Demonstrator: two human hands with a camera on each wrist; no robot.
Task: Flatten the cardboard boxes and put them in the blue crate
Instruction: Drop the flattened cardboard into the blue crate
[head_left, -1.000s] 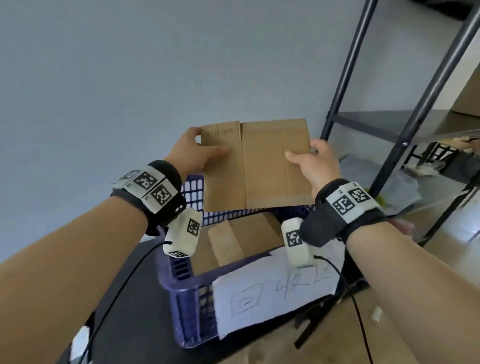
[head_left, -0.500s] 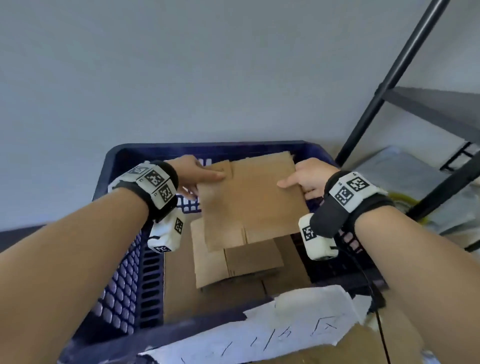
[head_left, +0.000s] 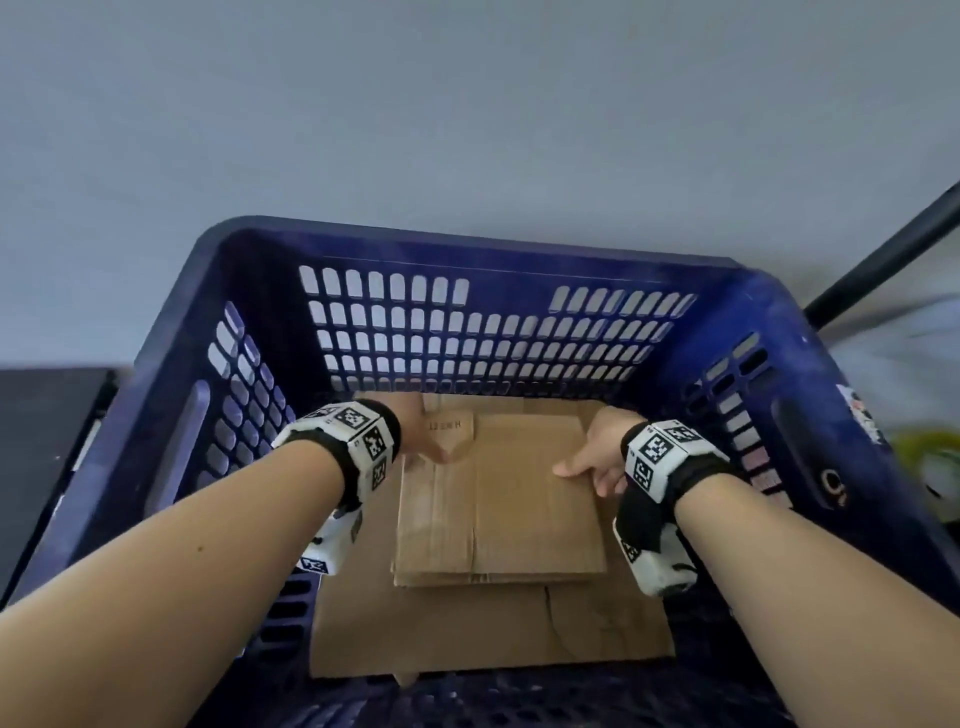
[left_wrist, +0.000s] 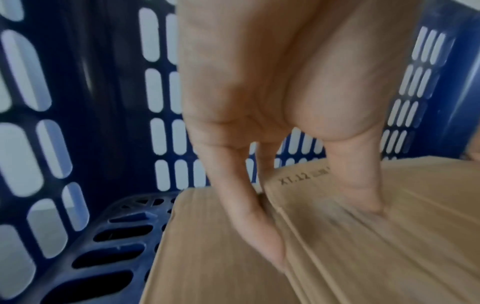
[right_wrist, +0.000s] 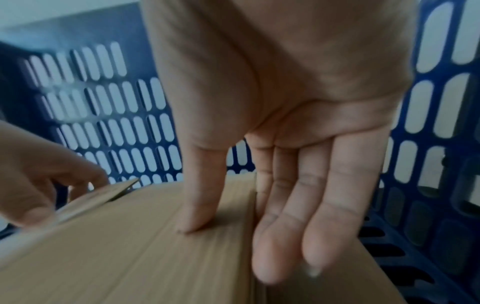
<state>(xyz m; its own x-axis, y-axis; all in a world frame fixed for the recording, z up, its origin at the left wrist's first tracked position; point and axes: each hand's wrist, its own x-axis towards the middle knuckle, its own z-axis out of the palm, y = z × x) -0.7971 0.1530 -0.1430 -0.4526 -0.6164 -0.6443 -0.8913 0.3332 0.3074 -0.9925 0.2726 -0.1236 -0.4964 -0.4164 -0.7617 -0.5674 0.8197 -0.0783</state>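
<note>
The blue crate (head_left: 467, 244) fills the head view. Inside it lies a stack of flattened cardboard (head_left: 467, 634). On top sits a smaller flattened box (head_left: 519, 499), level with the stack. My left hand (head_left: 421, 436) pinches its left edge, thumb on top and fingers along the side. My right hand (head_left: 592, 457) pinches the right edge the same way. In the left wrist view my left hand (left_wrist: 324, 234) presses its thumb on the flattened box (left_wrist: 389, 246). The right wrist view shows my right hand (right_wrist: 239, 246), thumb on the flattened box (right_wrist: 130, 257), fingers straight down beside its edge.
A grey wall stands behind the crate. A black shelf post (head_left: 883, 265) slants at the right. A dark surface (head_left: 41, 415) lies to the left of the crate. The crate's slotted walls (left_wrist: 78, 102) close in around both hands.
Both hands have lowered the flattened box from above the crate down onto the cardboard stack inside. My head has tilted down over the crate.
</note>
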